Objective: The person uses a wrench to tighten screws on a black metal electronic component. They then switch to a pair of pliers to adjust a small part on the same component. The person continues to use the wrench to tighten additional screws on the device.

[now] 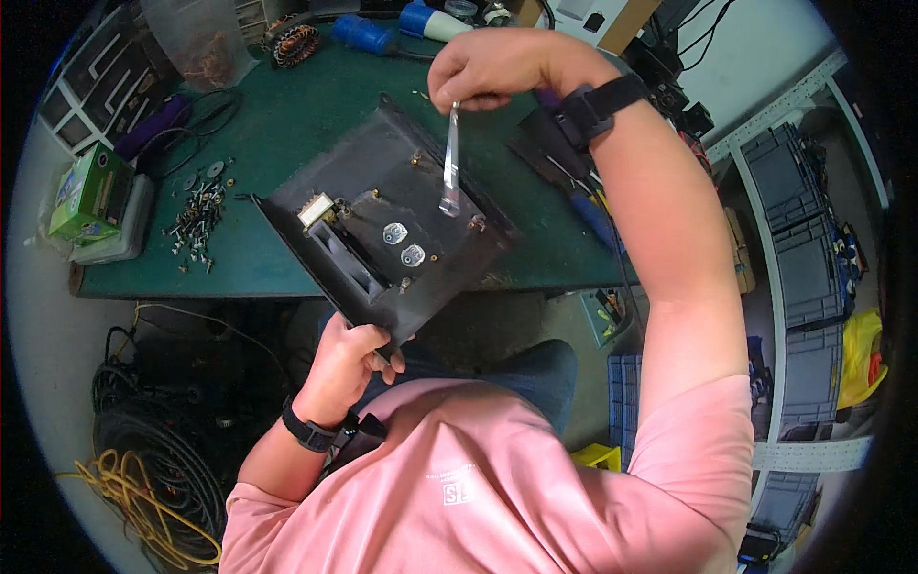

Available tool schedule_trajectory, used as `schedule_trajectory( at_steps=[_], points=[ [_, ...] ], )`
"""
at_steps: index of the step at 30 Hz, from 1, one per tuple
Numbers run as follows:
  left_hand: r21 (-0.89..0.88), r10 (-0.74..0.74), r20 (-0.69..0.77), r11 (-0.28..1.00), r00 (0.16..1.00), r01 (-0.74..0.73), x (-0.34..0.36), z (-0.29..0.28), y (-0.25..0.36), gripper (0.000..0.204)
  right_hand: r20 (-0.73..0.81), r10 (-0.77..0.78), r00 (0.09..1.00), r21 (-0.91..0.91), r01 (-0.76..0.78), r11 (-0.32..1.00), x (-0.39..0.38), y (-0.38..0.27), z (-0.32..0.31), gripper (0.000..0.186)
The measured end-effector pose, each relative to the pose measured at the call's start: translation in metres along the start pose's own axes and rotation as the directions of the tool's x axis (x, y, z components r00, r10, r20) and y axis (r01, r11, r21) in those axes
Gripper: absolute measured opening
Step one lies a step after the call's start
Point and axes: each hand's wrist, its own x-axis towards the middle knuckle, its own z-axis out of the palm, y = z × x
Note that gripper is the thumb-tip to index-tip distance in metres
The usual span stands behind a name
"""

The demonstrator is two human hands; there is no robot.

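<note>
A black metal panel (316, 177) with raised edges rests tilted, partly on the green workbench and partly over its front edge. My left hand (349, 364) is closed on its near corner, thumb on top. On the panel are a rectangular cutout frame (349, 263), a small white-topped block (316, 209), two round silvery discs (394, 233) and several brass-coloured posts. Above the panel's far right side, my right hand (478, 72) pinches a shiny metal wrench (450, 167). The wrench hangs down, its wide end over the panel; contact with a fastener cannot be made out.
Loose screws and washers (199, 215) lie left on the workbench (258, 124), beside a green box (91, 196). Blue plugs (363, 35) and a copper-wound coil (290, 43) are at the back. Tools with blue handles (598, 220) lie right; shelved bins (813, 268) stand farther right.
</note>
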Motion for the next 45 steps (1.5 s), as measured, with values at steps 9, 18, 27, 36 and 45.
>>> schedule_trajectory(
  at_steps=[9,18,27,36,45],
  points=[
    [-0.022,0.009,0.012,1.0,1.0,-0.008,-0.002,0.004,0.002,0.038,-0.631,0.211,0.747,0.757,0.532,0.38,-0.121,0.036,0.104,0.028],
    [-0.012,0.032,0.01,0.999,0.999,-0.032,-0.015,-0.004,0.004,0.056,-0.511,0.345,0.787,0.855,0.508,0.108,-0.173,0.048,0.231,0.026],
    [-0.006,0.046,0.045,0.999,0.998,-0.046,-0.019,-0.016,0.006,0.044,-0.349,0.251,0.903,0.87,0.213,0.444,-0.139,-0.024,0.25,0.032],
    [-0.018,0.018,0.022,1.0,1.0,-0.018,-0.016,-0.008,0.006,0.046,-0.392,0.177,0.903,0.827,0.261,0.498,-0.098,-0.042,0.256,0.037],
    [-0.027,0.025,0.023,0.999,0.999,-0.024,-0.015,-0.01,0.007,0.044,-0.215,0.221,0.951,0.957,0.159,0.243,-0.091,-0.052,0.263,0.035]
  ],
)
